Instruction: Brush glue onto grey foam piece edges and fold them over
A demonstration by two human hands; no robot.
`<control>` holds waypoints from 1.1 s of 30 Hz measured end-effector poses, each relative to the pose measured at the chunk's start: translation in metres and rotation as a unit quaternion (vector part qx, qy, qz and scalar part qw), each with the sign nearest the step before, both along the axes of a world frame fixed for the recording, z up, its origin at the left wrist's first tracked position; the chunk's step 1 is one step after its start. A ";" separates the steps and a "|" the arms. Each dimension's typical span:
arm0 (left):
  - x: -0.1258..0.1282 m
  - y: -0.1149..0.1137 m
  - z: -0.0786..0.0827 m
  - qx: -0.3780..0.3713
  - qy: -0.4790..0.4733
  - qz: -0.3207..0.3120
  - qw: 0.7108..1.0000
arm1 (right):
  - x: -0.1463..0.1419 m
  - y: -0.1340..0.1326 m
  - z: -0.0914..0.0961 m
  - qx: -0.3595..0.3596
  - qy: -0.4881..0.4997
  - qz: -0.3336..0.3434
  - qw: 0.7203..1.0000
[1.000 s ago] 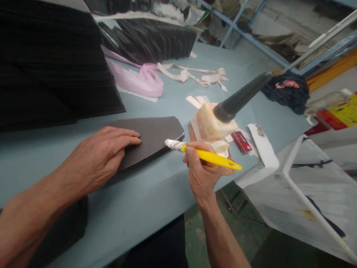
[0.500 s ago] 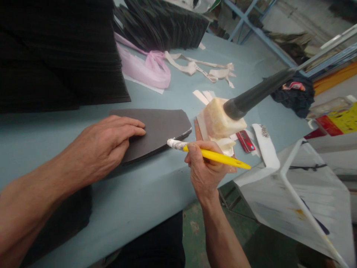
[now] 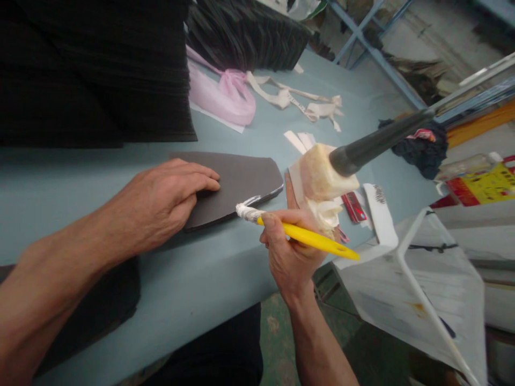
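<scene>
My left hand (image 3: 173, 195) lies flat, fingers stretched out, on a dark grey curved panel (image 3: 245, 174) that looks like a thin stack of sheets. In my right hand (image 3: 292, 249) is a brush with a yellow handle (image 3: 317, 239), gripped like a pen. Its white-coated bristles (image 3: 246, 212) touch the panel's near edge. A white wet streak (image 3: 265, 195) runs along that edge toward the right end. Just beyond my right hand sits a cream-coloured block-shaped container (image 3: 319, 171) crusted with white stuff, with a thick black tube (image 3: 378, 142) above it.
Tall stacks of black sheets (image 3: 96, 75) stand at the back left, with more black pieces (image 3: 249, 35) behind. A pink plastic strip (image 3: 225, 96) and white ribbon (image 3: 298, 102) lie farther back. At the right are a red packet (image 3: 354, 207) and a white-framed stand (image 3: 426, 279).
The brush tip has moved left along the panel's near edge, and the white streak behind it is longer. My left hand stays on the panel. The whole view has shifted slightly.
</scene>
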State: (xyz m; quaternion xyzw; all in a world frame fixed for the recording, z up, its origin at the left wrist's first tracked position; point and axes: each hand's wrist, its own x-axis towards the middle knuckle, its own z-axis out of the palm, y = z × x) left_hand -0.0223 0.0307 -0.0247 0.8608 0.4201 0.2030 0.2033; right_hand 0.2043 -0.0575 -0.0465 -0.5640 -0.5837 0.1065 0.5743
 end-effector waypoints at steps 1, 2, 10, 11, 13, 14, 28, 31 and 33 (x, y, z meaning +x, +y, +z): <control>0.000 0.000 0.001 -0.003 0.000 0.000 1.000 | -0.001 0.000 0.002 0.000 0.000 0.000 1.000; 0.000 0.000 0.002 -0.008 0.001 0.001 1.000 | 0.000 0.001 0.003 0.002 0.001 -0.004 1.000; 0.000 0.001 0.002 -0.037 -0.017 0.000 0.999 | -0.015 -0.002 0.003 0.018 -0.076 -0.030 0.997; 0.000 0.001 0.002 -0.040 -0.014 0.001 0.999 | -0.020 -0.005 0.004 0.020 -0.092 -0.019 0.995; -0.001 0.001 0.002 -0.044 -0.009 0.002 0.999 | -0.032 -0.012 0.008 0.030 -0.113 0.014 0.993; -0.001 0.001 0.003 -0.045 -0.007 0.001 0.999 | -0.036 -0.015 0.010 0.034 -0.117 0.028 0.992; -0.003 0.006 0.007 -0.069 -0.006 -0.021 0.997 | -0.069 -0.031 0.009 0.038 -0.128 0.097 0.986; -0.004 0.006 0.007 -0.067 -0.009 -0.025 0.997 | -0.068 -0.032 0.011 0.038 -0.115 0.104 0.987; -0.005 0.006 0.006 -0.066 -0.016 -0.024 0.997 | -0.063 -0.032 0.012 0.036 -0.103 0.108 0.988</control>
